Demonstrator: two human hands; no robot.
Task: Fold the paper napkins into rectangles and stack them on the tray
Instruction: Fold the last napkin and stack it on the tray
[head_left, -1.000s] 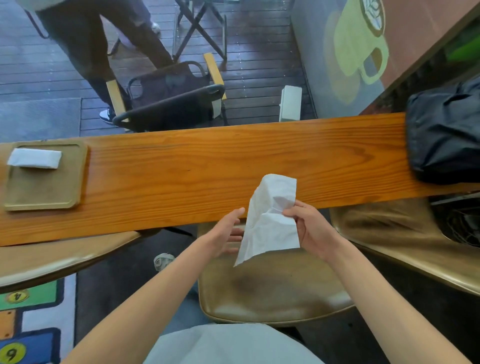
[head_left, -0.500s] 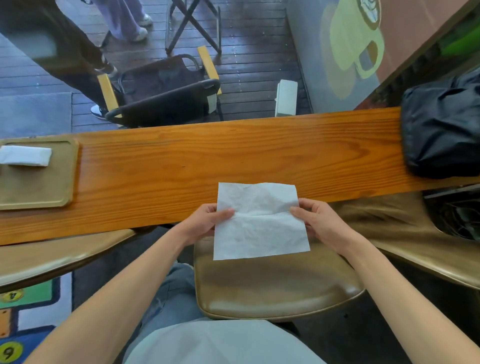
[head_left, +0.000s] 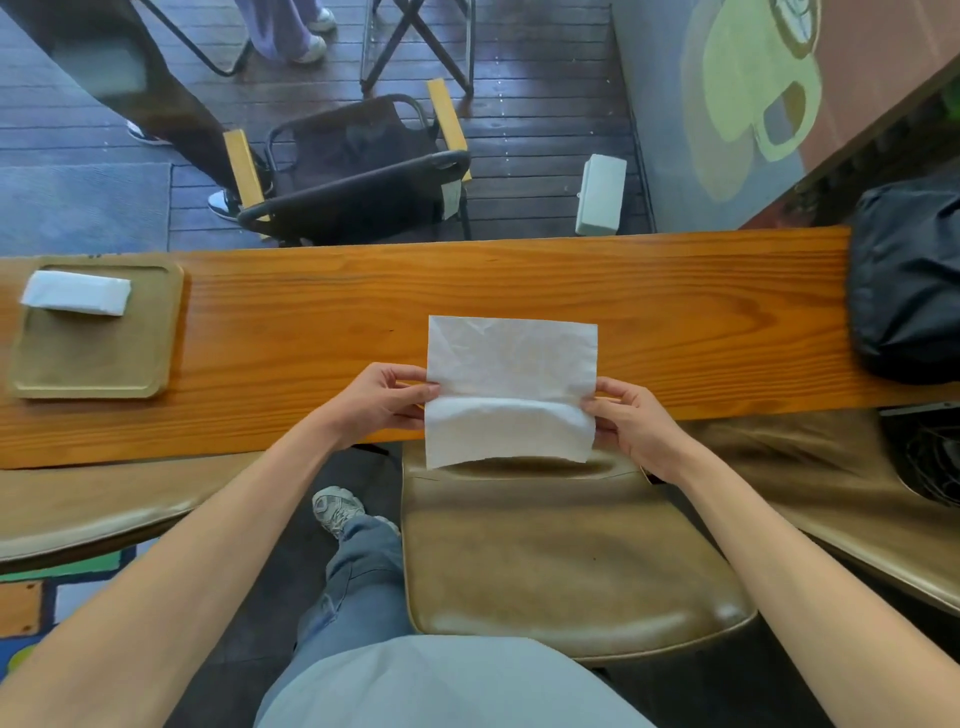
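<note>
Head view: one napkin is held flat, its far half lying over the near edge of the desk, its near half hanging off toward the stool. A crease runs across the middle, but no fold is closed yet. The left side is pinched by the left hand, the right side by the right hand, each grip pressed together on the paper's edge. One folded napkin is already laid on the tray, at its far left corner, well apart from the hands. Judged progress: early; one piece stacked, this one still to be folded and carried over. No further unfolded napkins are seen. A black bag sits at the desk's right end.
</note>
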